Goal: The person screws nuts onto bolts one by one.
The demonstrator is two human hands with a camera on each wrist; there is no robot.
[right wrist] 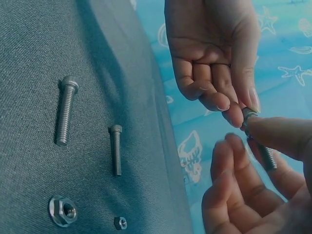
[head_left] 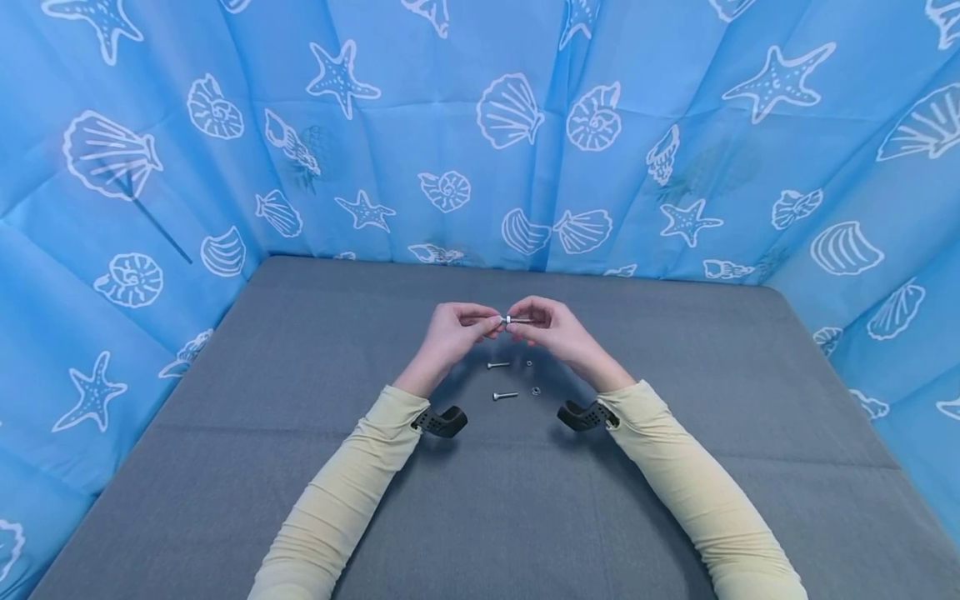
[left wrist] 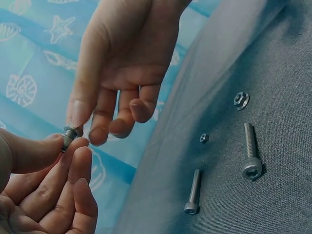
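At far left a blue curtain (head_left: 172,50), printed with white starfish and shells, hangs in folds beside the grey cloth-covered bench (head_left: 315,333). The same curtain runs along the back edge, where faint pineapple prints show, and down the right side. The bench has rounded far corners, and a faint crease crosses its cloth about level with the wrists.

From the left, a pale yellow left sleeve (head_left: 352,483) reaches in over the bench, a black perforated wrist piece (head_left: 442,422) at its cuff. The left hand (head_left: 452,337) has its grip pinched, thumb to fingertips, on one end of a threaded bolt (right wrist: 269,160). The bolt is held above the bench between the two hands; a bright wider piece shows between the fingertips, whether head or nut I cannot tell.

Just below the hands lie a small bolt (head_left: 498,365) and, nearer the person, a larger bolt (head_left: 506,396), heads to the left. Right of them sit a small nut (head_left: 528,363) and a larger flanged nut (head_left: 536,391).

The right hand (head_left: 562,337) also has its grip pinched on the threaded bolt, whose threaded end sticks out past the thumb. A matching right sleeve (head_left: 690,475) and wrist piece follow.
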